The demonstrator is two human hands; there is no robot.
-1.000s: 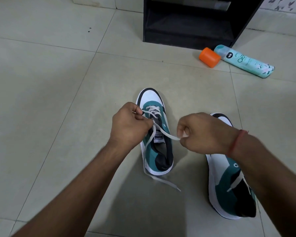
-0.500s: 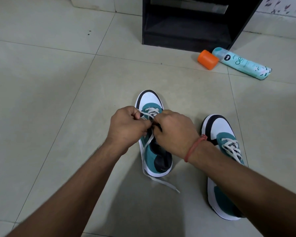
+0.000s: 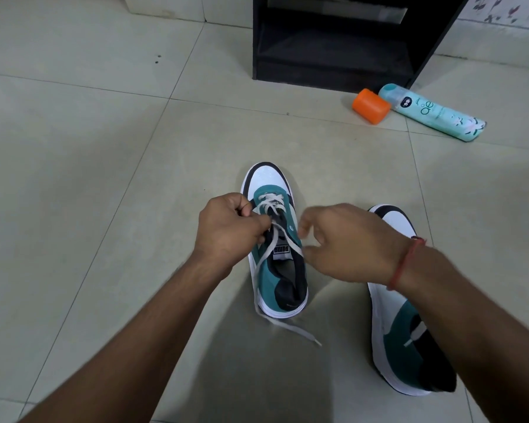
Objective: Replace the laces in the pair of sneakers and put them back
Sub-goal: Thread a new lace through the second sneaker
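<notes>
Teal sneaker [image 3: 277, 264]: stands upright on the tiled floor [image 3: 74, 193], toe pointing away from the camera, between the two hands in the head view.
Lace [image 3: 274, 239]: pale, threaded through the front eyelets; one loose end trails past the heel onto the floor.
Left hand [image 3: 229, 228]: fingers curled tight, its grip pinching the lace at the sneaker's left side.
Right hand [image 3: 345, 242]: fingers bent and half spread just beside the sneaker's right side; it appears to pinch the other strand of lace, though motion blur makes this uncertain.
Second sneaker [image 3: 406, 331]: on the floor to the right, partly hidden under the right forearm.
Background: black cabinet [image 3: 333, 41], with an orange cap [image 3: 370, 105] touching a mint spray can [image 3: 434, 116] lying on its side.
</notes>
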